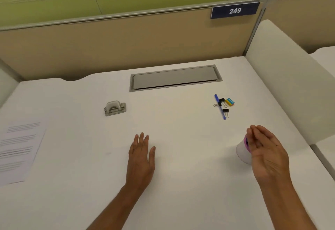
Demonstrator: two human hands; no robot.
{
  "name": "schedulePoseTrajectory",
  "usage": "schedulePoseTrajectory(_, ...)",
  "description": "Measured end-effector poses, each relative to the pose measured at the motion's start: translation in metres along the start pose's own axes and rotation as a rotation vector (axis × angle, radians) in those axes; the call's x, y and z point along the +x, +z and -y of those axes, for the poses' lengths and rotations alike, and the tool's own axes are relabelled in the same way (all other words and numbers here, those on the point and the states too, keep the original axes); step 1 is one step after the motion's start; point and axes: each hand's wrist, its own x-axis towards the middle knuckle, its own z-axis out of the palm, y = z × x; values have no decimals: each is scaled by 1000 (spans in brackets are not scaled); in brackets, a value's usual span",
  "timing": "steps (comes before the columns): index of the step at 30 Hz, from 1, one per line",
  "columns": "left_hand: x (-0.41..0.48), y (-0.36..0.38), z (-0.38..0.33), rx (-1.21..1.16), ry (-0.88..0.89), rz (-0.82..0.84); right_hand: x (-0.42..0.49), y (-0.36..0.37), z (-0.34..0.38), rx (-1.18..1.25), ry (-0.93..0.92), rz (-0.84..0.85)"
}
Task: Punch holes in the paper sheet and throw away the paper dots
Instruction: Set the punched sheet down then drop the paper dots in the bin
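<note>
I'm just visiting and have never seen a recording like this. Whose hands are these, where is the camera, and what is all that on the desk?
There is no machine here: a person wears a camera on the head, looking forward and down, so you see their own two bare hands. The left hand hovers open over the white desk, holding nothing. The right hand is open too, partly hiding a small white cup with a pink rim; whether it touches the cup is unclear. Farther back lies a grey hole punch. A printed paper sheet lies at the left edge. To the right are a blue pen, some black binder clips and a small colourful box.
</note>
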Motion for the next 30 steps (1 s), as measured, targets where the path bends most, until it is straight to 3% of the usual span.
schedulePoseTrajectory(4, -8, -19, 23, 8, -33, -41, -29, 36, -41, -45, 90, 98)
schedulePoseTrajectory(7, -18, -37, 52, 39, -75, -70, -57, 61, -88, -239, 109, 166)
schedulePoseTrajectory(12, -36, -71, 118, 118, -146, -101, -91, 88, -172, -696, 25, 278)
schedulePoseTrajectory(18, -41, -91, 193, 196, -187, -48, -123, 116, -256, -922, -54, 364)
schedulePoseTrajectory(30, -38, -88, 228, 240, -93, 42, -165, 164, -359, -1240, -529, 558)
